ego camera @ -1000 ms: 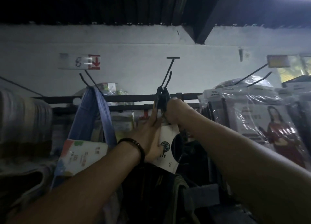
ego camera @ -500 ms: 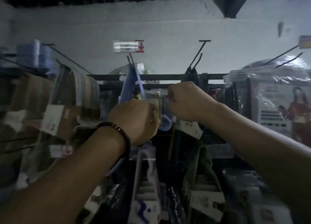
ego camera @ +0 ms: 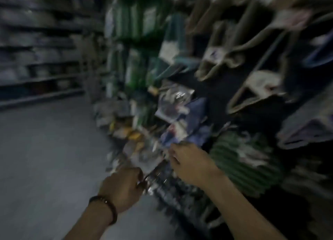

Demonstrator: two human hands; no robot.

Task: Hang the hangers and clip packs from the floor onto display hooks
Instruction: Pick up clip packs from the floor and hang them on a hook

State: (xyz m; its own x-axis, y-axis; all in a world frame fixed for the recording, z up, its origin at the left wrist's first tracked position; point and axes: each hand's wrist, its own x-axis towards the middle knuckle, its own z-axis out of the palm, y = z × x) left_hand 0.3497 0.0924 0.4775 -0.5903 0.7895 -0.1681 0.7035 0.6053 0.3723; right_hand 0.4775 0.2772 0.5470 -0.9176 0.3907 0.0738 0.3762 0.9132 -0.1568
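Bending low for a pack [ego camera: 153, 169] near the floor [ego camera: 45, 149], to hang up. Gripping it with curled left hand [ego camera: 122, 187]; right hand [ego camera: 189, 162] half bent, hold too blurry to tell.

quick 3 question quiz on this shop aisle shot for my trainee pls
1. True or false: the dark beaded bracelet sits on the wrist of the left hand.
2. What lies just right of the right hand? A red bucket; B green ribbed bundle; C metal ladder.
3. Which hand grips the shiny clear plastic pack?
Key: 1 true; 2 B; 3 left.
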